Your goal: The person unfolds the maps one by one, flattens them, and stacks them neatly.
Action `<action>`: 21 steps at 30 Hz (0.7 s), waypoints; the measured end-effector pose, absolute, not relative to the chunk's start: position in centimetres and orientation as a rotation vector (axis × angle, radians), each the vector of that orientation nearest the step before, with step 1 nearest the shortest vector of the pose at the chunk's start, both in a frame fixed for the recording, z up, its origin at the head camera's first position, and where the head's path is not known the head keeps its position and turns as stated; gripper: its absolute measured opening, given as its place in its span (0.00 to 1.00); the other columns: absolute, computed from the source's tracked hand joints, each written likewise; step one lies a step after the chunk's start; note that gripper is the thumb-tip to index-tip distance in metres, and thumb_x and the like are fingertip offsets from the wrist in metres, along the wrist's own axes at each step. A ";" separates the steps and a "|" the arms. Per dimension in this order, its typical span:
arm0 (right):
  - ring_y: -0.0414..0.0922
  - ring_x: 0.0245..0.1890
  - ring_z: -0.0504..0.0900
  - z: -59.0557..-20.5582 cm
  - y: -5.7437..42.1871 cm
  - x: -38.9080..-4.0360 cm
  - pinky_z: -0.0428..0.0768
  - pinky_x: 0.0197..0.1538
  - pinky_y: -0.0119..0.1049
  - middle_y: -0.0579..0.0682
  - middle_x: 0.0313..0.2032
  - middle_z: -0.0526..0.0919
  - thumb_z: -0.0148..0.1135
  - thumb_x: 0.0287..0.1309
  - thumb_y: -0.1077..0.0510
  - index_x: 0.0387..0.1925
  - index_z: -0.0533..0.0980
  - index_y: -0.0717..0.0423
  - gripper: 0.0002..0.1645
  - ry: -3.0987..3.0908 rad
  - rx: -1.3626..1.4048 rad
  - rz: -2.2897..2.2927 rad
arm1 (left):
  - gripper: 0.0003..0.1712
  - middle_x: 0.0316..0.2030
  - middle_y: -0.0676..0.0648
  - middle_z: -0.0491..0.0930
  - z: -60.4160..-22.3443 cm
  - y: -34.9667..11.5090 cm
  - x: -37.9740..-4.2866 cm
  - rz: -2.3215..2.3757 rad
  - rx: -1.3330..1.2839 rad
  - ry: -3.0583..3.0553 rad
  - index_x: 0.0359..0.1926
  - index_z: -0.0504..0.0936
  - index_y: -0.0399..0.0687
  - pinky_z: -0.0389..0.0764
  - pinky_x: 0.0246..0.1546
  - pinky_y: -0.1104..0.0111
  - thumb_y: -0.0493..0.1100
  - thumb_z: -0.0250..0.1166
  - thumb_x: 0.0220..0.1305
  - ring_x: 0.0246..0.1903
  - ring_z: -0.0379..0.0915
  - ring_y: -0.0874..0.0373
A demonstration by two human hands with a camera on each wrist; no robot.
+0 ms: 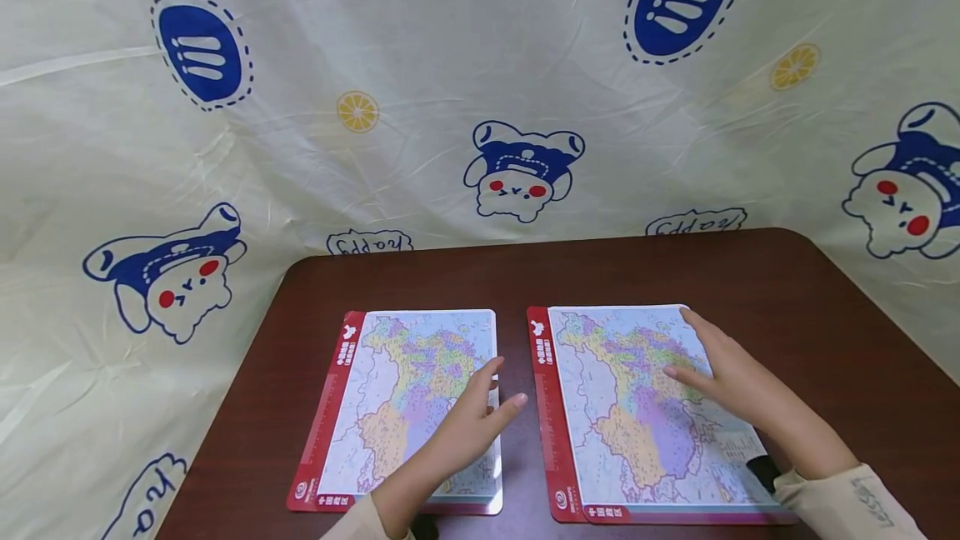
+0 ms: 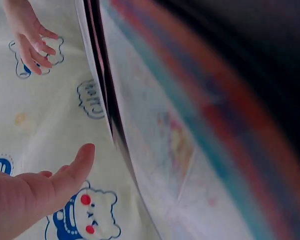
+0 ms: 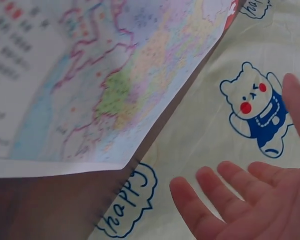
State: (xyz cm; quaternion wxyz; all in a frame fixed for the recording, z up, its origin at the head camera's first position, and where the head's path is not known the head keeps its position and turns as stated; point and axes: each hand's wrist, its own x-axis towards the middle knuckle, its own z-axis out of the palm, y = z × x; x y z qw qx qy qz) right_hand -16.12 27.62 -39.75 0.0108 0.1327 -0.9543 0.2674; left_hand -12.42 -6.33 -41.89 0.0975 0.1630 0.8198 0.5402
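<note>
Two printed map sheets with red borders lie side by side. My left hand [image 1: 467, 425] reaches over the right side of the left map [image 1: 382, 438], fingers extended and thumb apart. Along the right edge of the right map [image 1: 626, 432], my right hand [image 1: 738, 377] is spread, its fingertips near the top corner. In the left wrist view the left hand [image 2: 42, 192] shows beside a large, blurred map face [image 2: 154, 125]. The right wrist view has the right hand [image 3: 249, 205] with its fingers spread apart, off the map's corner [image 3: 120, 150]. Neither hand grips anything.
Both maps lie on a dark brown table [image 1: 465, 282] with rounded far corners. Behind it hangs a pale sheet [image 1: 420, 40] printed with blue bears, orange slices and lettering. A narrow strip of table [image 1: 521, 473] separates the two maps.
</note>
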 end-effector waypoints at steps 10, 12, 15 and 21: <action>0.74 0.51 0.57 -40.9 30.0 -15.5 0.62 0.47 0.66 0.80 0.54 0.55 0.62 0.51 0.47 0.59 0.44 0.81 0.54 -3.165 0.175 0.799 | 0.42 0.60 0.35 0.58 -42.8 -4.5 -12.1 1.588 0.349 2.248 0.65 0.52 0.36 0.65 0.52 0.49 0.55 0.57 0.60 0.58 0.57 0.41; 0.74 0.49 0.60 -41.2 30.2 -15.4 0.65 0.45 0.65 0.80 0.51 0.57 0.63 0.51 0.47 0.58 0.47 0.82 0.53 -3.185 0.155 0.789 | 0.43 0.60 0.35 0.58 -42.8 -4.2 -12.0 1.622 0.288 2.161 0.65 0.51 0.35 0.66 0.51 0.49 0.55 0.58 0.59 0.58 0.57 0.41; 0.72 0.46 0.64 -41.5 30.5 -15.4 0.67 0.43 0.64 0.80 0.49 0.60 0.63 0.50 0.47 0.55 0.50 0.83 0.51 -3.213 0.122 0.804 | 0.44 0.60 0.35 0.56 -43.0 -3.6 -11.7 1.697 0.198 2.023 0.64 0.48 0.33 0.70 0.48 0.50 0.51 0.61 0.58 0.56 0.58 0.41; 0.62 0.36 0.72 -41.9 31.1 -15.4 0.74 0.37 0.56 0.75 0.39 0.69 0.65 0.48 0.47 0.48 0.58 0.83 0.46 -3.287 0.037 0.821 | 0.40 0.59 0.30 0.53 -43.2 -2.6 -11.7 1.840 0.079 1.848 0.62 0.47 0.26 0.76 0.39 0.52 0.41 0.60 0.59 0.54 0.62 0.41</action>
